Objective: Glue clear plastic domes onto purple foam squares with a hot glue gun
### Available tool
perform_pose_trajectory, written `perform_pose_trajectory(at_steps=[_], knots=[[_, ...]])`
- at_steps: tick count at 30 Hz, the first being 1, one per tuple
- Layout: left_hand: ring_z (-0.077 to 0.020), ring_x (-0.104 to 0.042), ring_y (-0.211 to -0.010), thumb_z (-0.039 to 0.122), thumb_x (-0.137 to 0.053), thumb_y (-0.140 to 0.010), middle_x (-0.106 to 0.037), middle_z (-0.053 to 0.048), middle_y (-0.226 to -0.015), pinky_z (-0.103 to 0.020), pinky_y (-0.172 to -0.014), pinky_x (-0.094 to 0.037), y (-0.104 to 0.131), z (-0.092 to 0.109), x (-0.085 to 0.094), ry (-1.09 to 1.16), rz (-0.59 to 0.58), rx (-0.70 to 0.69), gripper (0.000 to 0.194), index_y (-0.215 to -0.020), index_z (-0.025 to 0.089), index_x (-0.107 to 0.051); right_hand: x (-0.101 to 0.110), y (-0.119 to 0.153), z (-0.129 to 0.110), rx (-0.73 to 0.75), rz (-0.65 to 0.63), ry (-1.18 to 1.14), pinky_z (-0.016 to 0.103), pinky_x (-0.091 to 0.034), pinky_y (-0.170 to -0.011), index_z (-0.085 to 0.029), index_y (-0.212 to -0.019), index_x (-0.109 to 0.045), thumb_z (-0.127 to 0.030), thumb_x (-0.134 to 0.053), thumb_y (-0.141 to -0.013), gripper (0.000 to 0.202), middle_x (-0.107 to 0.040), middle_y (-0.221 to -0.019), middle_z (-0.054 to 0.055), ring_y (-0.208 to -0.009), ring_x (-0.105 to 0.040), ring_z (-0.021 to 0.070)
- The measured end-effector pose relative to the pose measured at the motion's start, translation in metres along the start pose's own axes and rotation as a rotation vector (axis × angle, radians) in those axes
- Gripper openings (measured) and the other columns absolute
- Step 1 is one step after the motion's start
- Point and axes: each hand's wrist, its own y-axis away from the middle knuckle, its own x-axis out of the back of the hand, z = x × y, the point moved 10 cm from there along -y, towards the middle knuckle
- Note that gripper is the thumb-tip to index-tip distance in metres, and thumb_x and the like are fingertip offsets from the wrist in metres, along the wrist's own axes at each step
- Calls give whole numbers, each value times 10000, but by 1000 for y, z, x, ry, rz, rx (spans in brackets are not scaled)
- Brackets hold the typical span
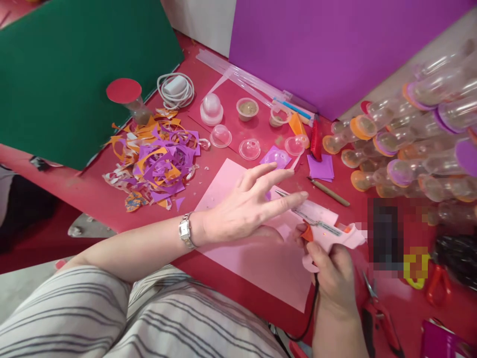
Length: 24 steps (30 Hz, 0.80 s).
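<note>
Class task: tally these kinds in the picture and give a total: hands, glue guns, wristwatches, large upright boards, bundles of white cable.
Hands: 2, left hand and right hand
Glue gun: 1
Wristwatch: 1
Large boards: 2, green board and purple board
White cable bundle: 1
Total: 7

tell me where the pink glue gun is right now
In the head view, the pink glue gun is right of centre, held in the person's right grip, overlapping the right edge of the pink sheet.
</note>
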Motion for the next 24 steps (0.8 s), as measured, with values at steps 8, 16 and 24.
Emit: perform_pose_trajectory(at_steps=[8, 16, 24], knots=[[-376, -173, -1465, 611, -637, -827, -312, -152, -1545, -559, -1171, -260, 1, 3, -8, 15, -40, 22, 659, -1379, 277, -503, -6, -1, 2, 6, -1, 2, 360, -569, -667, -220, -873, -739, -386, -769, -700, 242, -725, -836, 56, -685, -652, 191], [-290, -431, -1317, 506, -639, -877, -501, -180, -1370, -491, -1101, -386, 8, -23, 28, 244, 244, 195, 561, -1320, 192, -496, -4, 1, -8, 190, 23, 131, 392, -576, -704, -220, -910, -728, -388, -727, -756, 228, -729, -862, 62, -755, -683, 225], [-139, -616, -770, 516, -659, -861, -645, -46, -874, -278, -715, -508, 10, -7, -26, 1060, -118, 304, 387, -989, 163, -562, -31, 30, -64, 953, 140, 849, 384, -564, -775, -248, -1144, -650, -252, -679, -821, 324, -710, -932, 93, -854, -669, 242]])
